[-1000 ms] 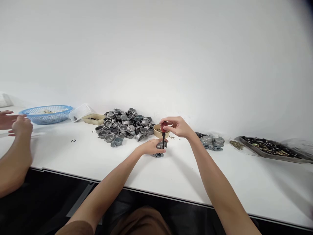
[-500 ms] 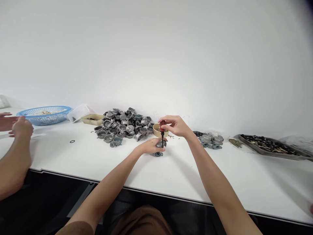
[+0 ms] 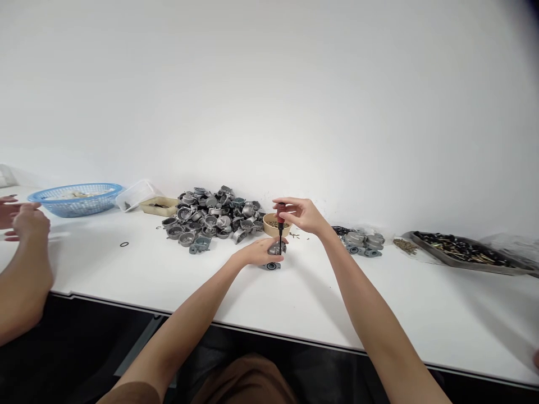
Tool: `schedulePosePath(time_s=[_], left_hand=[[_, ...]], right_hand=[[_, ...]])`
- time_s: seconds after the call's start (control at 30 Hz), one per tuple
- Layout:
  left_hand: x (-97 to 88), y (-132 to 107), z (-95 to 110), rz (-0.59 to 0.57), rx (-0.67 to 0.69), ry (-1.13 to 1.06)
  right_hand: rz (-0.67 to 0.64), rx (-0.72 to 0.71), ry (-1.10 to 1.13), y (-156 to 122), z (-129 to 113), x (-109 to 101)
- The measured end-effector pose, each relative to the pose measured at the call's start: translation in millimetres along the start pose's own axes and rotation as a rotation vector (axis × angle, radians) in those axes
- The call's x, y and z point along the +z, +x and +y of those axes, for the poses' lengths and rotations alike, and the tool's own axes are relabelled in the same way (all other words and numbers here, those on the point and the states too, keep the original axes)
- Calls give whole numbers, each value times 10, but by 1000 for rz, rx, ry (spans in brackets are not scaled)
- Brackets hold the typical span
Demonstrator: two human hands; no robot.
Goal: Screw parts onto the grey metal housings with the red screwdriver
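Note:
Near the middle of the white table, my left hand (image 3: 260, 252) is closed around a grey metal housing (image 3: 273, 265), which rests on the tabletop. An upright screwdriver (image 3: 281, 216) with a red handle and dark shaft is held by the fingers of my right hand (image 3: 306, 216). Its shaft points straight down to the housing; the tip is too small to make out. Behind my hands stands a cream bowl (image 3: 269, 227) of small brass-coloured screws. To its left lies a heap of grey metal housings (image 3: 210, 216).
At left, a co-worker's hands (image 3: 31, 221) are near a blue basket (image 3: 76, 210). A clear plastic box (image 3: 137, 193), yellowish tray (image 3: 160, 206) and black ring (image 3: 124, 244) lie nearby. Right are assembled housings (image 3: 364, 241), a screw pile (image 3: 405, 246) and a dark tray (image 3: 458, 261).
My right fingers have shifted slightly on the screwdriver's handle, showing more of its top. My left hand stays on the housing. The co-worker's hands have moved a little left.

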State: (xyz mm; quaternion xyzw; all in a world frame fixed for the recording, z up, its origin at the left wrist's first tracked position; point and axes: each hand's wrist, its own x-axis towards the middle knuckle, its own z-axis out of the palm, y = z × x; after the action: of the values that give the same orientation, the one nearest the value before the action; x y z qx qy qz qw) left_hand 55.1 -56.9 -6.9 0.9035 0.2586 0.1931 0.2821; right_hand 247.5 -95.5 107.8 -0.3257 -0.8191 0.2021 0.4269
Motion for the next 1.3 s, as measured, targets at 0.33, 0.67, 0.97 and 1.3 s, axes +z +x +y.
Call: schedulePosePath(time_s=[0.33,0.67,0.97,1.3], left_hand=[[13,14,-38,18,19,22],[30,4,6,91,-30,112],[-6,-9,45,95,-55,157],[-6,-9,57,92,-57,169]], right_hand=[[-61,-21,1,2,-15,14],[-56,-6,0,-16,-63,-19],[14,-42,-91,-3,-84,4],[6,-11,-135,16,-11,-20]])
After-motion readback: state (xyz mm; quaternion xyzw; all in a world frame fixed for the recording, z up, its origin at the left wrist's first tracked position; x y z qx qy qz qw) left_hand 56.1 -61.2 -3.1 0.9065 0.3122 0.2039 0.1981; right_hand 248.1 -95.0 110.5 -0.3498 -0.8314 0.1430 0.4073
